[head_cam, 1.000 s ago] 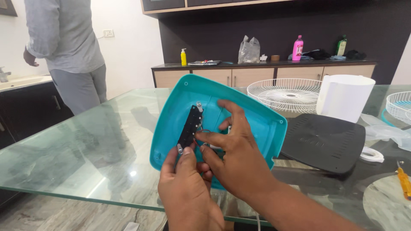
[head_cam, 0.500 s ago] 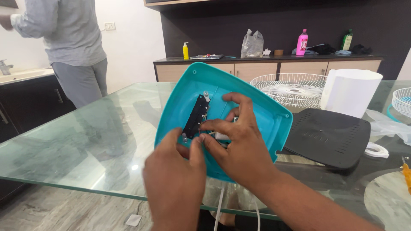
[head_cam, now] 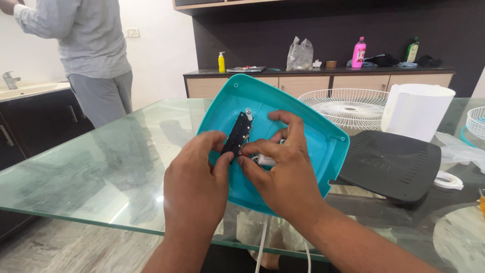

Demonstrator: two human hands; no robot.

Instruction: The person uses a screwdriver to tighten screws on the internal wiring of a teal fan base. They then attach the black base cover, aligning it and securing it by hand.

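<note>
Both hands work inside a turquoise plastic housing (head_cam: 303,151) that stands tilted over the near part of a glass table (head_cam: 101,167), its hollow side facing the camera. Head view: the left hand (head_cam: 197,182) pinches the lower end of a narrow black switch strip (head_cam: 237,134) between thumb and forefinger, the strip lying slantwise against the inner wall of the housing. The right hand (head_cam: 280,174) rests within the hollow just right of the strip; its thumb and forefinger close on a small white part (head_cam: 265,161), of which too little shows to tell its kind, while the remaining fingers curl above it. A small metal fitting (head_cam: 249,112) sits at the upper end of the strip. White cords (head_cam: 261,242) hang below the table edge, between the forearms.

Right of the housing, a flat black vented panel (head_cam: 391,164) lies on the glass. Behind it stand a white cylindrical cover (head_cam: 417,111) and a white wire fan guard (head_cam: 343,107); part of a second wire guard (head_cam: 476,121) shows at the right edge. A white ring (head_cam: 448,180) lies beside the panel.

At upper left, another person in a grey shirt (head_cam: 93,40) stands near a sink counter (head_cam: 30,90), well apart from the table work. On the far sideboard (head_cam: 323,76) stand a yellow pump bottle (head_cam: 221,62), a pink bottle (head_cam: 358,52), a green bottle (head_cam: 413,50) and a clear plastic bag (head_cam: 300,54).
</note>
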